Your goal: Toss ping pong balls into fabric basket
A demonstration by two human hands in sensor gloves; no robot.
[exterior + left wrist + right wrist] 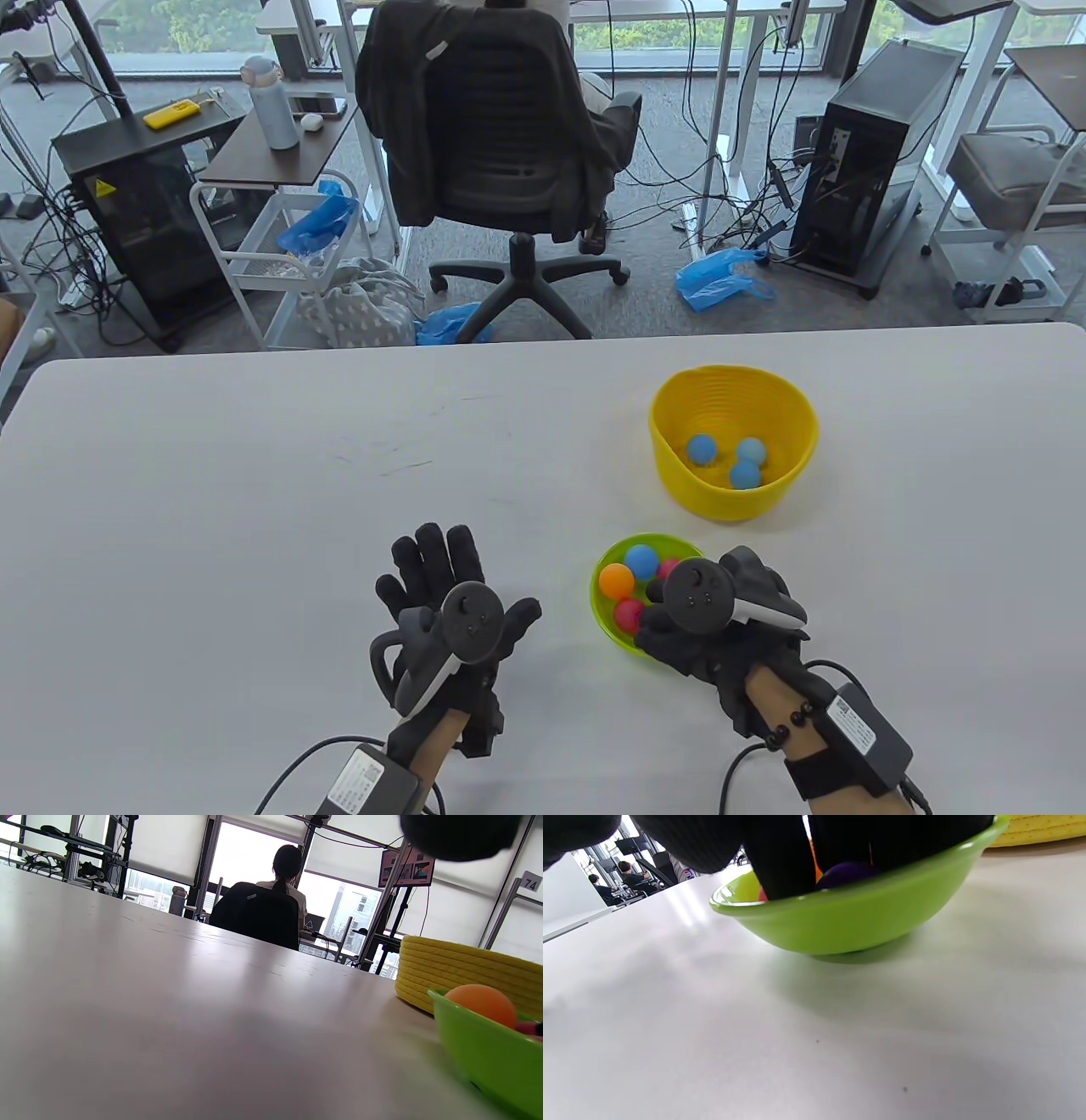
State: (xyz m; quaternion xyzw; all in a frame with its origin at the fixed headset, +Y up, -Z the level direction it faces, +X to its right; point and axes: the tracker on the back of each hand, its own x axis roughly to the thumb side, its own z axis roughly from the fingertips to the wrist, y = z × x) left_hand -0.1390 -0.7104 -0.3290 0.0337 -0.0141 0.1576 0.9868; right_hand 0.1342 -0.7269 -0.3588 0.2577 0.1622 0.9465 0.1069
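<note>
Fingers (pixel 785 861) of the right hand (pixel 721 624) reach down into the shallow lime-green plastic bowl (pixel 607 624), among the balls; whether this grip pinches one cannot be told. The left hand (pixel 454 611) lies flat on the white desk (pixel 254 509), fingers spread, holding nothing, just left of the bowl.

Four balls show in the bowl: one orange ping pong ball (pixel 616 580), one blue (pixel 642 559) and two red (pixel 629 615), others possibly hidden under the glove. Beyond the bowl, close but apart from it, stands the yellow woven fabric basket (pixel 797 424) holding three light-blue balls (pixel 701 448). Wide bare desk runs left and ahead of the left hand; the basket sits nearer the far edge.
</note>
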